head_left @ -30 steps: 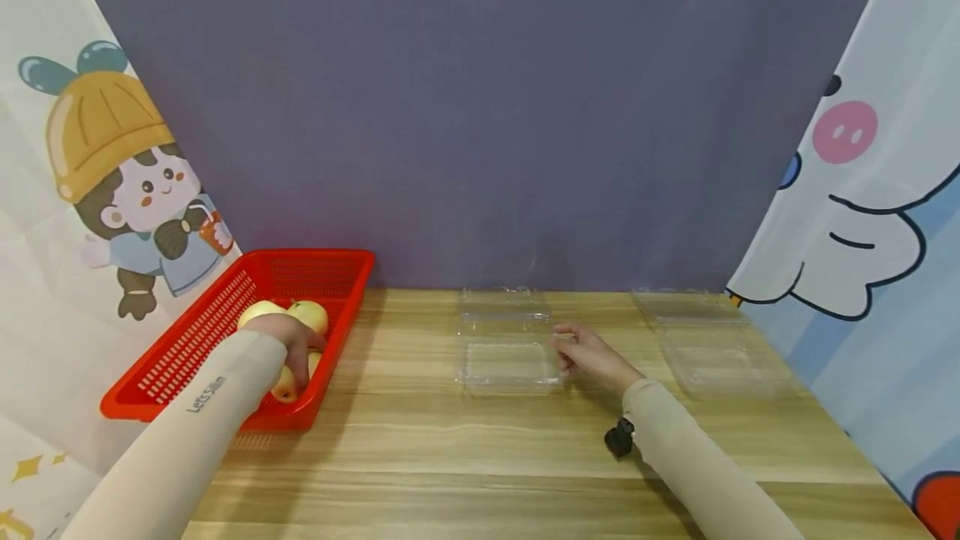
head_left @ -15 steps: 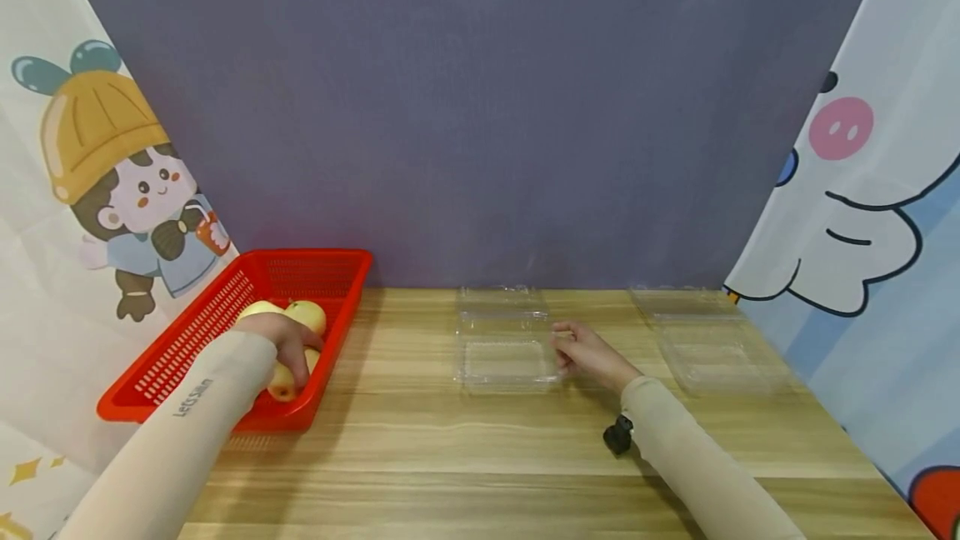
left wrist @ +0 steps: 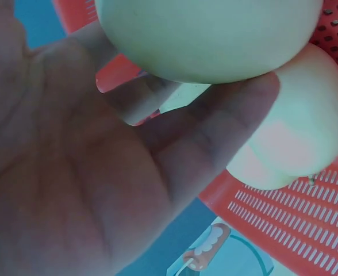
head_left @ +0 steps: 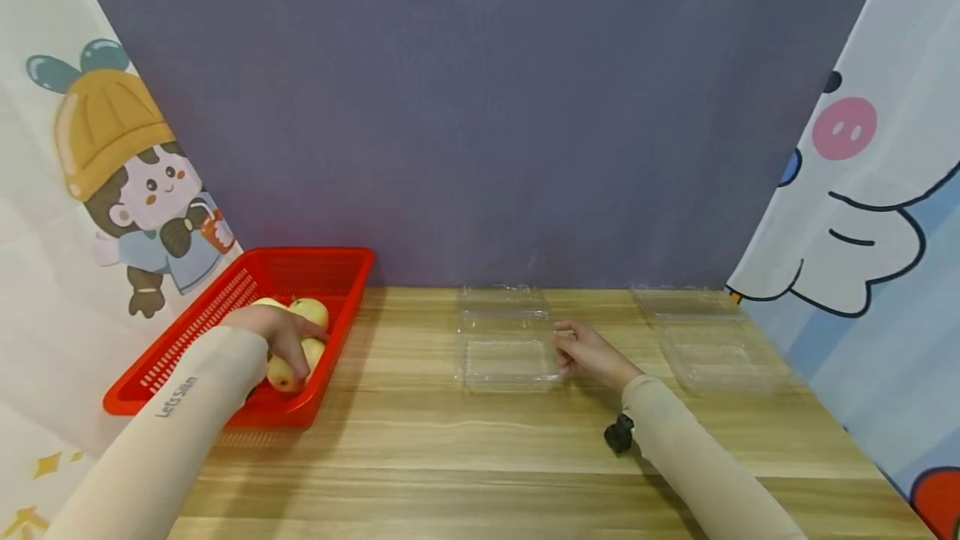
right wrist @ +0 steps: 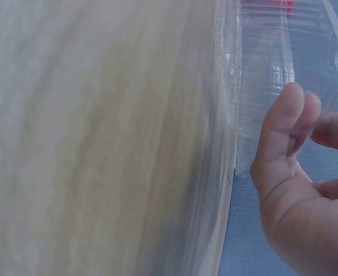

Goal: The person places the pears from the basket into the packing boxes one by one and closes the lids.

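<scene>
My left hand (head_left: pixel 273 332) is inside the red basket (head_left: pixel 348 315), its fingers curled round a pale yellow pear (head_left: pixel 283 376). In the left wrist view, that pear (left wrist: pixel 209 40) sits against the fingers, and another pear (left wrist: pixel 307 115) lies just beyond. More pears (head_left: pixel 310 312) lie around the hand, partly covered by it. On the table, my right hand (head_left: pixel 592 357) pinches the right edge of a clear plastic clamshell container (head_left: pixel 506 361), whose lid lies folded back. The right wrist view shows the thumb and fingers at the wall of this container (right wrist: pixel 261 63).
A second clear clamshell container (head_left: pixel 712 361) lies lid-back to the right on the wooden table (head_left: pixel 450 457). A grey curtain (head_left: pixel 480 107) hangs along the table's back edge. Printed cloth hangs on both sides.
My left hand has shifted slightly left and up within the basket, and the pear under its fingers has risen a little. My right hand and the container have stayed in place.
</scene>
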The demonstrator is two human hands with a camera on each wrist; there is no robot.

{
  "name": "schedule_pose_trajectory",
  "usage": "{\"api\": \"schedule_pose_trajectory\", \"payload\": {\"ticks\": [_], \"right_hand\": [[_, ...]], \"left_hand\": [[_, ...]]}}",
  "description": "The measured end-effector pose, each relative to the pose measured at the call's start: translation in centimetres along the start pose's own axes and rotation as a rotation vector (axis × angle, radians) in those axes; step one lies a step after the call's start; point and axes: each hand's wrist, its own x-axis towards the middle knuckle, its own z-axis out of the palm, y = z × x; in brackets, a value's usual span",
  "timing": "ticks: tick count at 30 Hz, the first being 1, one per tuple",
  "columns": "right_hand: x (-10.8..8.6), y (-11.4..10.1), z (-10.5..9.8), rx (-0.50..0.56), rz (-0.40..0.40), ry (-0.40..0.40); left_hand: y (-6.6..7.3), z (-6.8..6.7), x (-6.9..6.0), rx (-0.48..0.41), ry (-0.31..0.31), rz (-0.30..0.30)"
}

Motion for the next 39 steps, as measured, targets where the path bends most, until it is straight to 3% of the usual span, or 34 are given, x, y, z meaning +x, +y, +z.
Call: {"api": "schedule_pose_trajectory", "payload": {"ticks": [3,8,12,23,31,39], "right_hand": [[-0.1,0.0,-0.1,-0.006,0.003,0.004],[-0.2,-0.2,0.0,0.001,0.011,0.007],[-0.1,-0.2,0.0,0.003,0.009,0.007],[-0.2,-0.1,0.2,-0.001,0.002,0.013],[-0.2,-0.2,-0.2,-0.011,-0.008,-0.001],[-0.2,-0.3,0.1,-0.011,-0.008,0.006]], "left_hand": [[-0.1,0.0,0.1,0.056,-0.024,0.054],[-0.4,-0.1,-0.1,0.074,-0.017,0.095],[-0.3,-0.3,-0.6,0.085,0.015,0.136],[0.5,-1.2,-1.6,0.122,0.128,0.332],[1.1,-2.3,-2.0,0.114,0.167,0.411],[1.7,-2.7,-2.4,0.1,0.184,0.443]]}}
